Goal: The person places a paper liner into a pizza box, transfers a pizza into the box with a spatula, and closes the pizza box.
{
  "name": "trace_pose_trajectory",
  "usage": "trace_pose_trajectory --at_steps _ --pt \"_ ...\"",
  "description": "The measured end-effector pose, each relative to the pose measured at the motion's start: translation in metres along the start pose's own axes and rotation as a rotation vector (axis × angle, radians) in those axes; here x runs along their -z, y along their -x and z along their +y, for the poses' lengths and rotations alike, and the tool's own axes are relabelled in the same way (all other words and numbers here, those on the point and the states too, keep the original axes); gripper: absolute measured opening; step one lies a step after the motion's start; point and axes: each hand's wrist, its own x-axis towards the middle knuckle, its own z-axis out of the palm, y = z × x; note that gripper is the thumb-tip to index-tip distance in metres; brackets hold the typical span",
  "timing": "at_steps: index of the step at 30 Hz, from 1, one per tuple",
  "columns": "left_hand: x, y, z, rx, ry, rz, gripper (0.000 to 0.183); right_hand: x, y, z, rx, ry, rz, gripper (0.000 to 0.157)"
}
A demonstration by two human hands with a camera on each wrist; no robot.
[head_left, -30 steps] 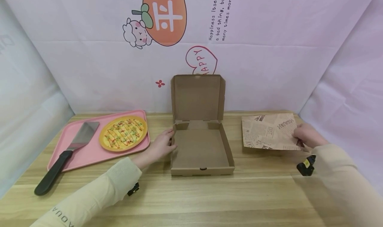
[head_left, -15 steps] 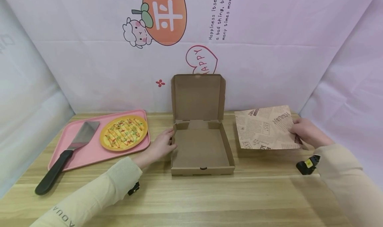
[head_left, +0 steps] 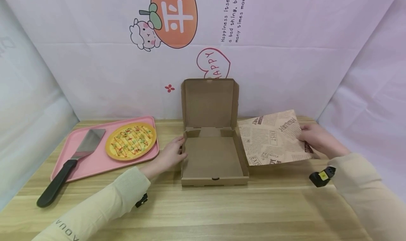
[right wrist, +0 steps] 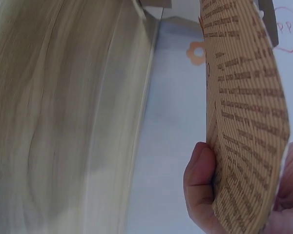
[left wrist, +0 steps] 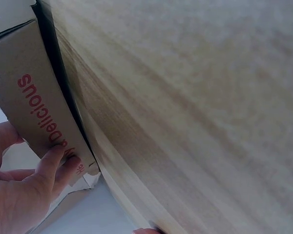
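Note:
A brown cardboard pizza box (head_left: 210, 156) stands on the table with its lid up. My left hand (head_left: 171, 152) grips its left wall near the middle; in the left wrist view, fingertips (left wrist: 51, 161) lie on the outer side, which bears red lettering. My right hand (head_left: 318, 138) pinches the right edge of a brown sheet of printed food wrapping paper (head_left: 272, 140), thumb on one face and fingers on the other. The paper (right wrist: 249, 112) bends near the grip, and its left edge overlaps the box's right wall in the head view.
On the left lies a pink tray (head_left: 95, 170) bearing a pizza (head_left: 130, 142) with a yellow rim and a pizza server (head_left: 87, 144). The server's black handle (head_left: 57, 184) sticks out past the tray's front edge. Behind the table hangs a printed white cloth (head_left: 276, 82).
My right hand has moved left and a little up with the paper, carrying its left edge to the box's right wall. My left hand and the box have stayed put.

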Motion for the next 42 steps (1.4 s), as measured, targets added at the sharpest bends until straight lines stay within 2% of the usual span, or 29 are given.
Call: trace_pose_trajectory --at_steps 4,6,8,11,16,23,35,42 --pt "0.000 0.001 -0.001 0.000 0.003 0.002 0.055 -0.004 0.001 -0.009 0.017 0.134 0.044 0.043" --pt "-0.001 0.001 -0.002 -0.005 -0.003 0.006 0.055 -0.007 0.002 -0.014 0.017 0.137 0.024 0.044" --pt "-0.001 0.000 -0.002 -0.004 0.000 0.007 0.055 -0.009 0.002 -0.018 0.011 0.112 -0.010 0.045" --pt "-0.002 0.000 -0.002 -0.009 -0.006 0.010 0.055 -0.013 0.002 -0.022 0.011 -0.003 -0.081 0.042" --pt "-0.001 0.000 -0.002 -0.008 -0.005 0.010 0.055 -0.020 0.000 -0.027 0.030 -0.103 -0.122 0.037" --pt "-0.002 -0.001 -0.002 -0.002 0.001 0.006 0.055 -0.028 -0.007 -0.035 0.030 -0.022 -0.061 0.045" --pt "-0.001 0.000 -0.002 -0.008 0.000 0.008 0.055 -0.041 -0.011 -0.044 0.067 -0.036 -0.068 0.040" --pt "-0.001 -0.001 -0.002 -0.008 0.009 0.004 0.055 -0.049 -0.013 -0.050 0.071 -0.039 -0.080 0.043"
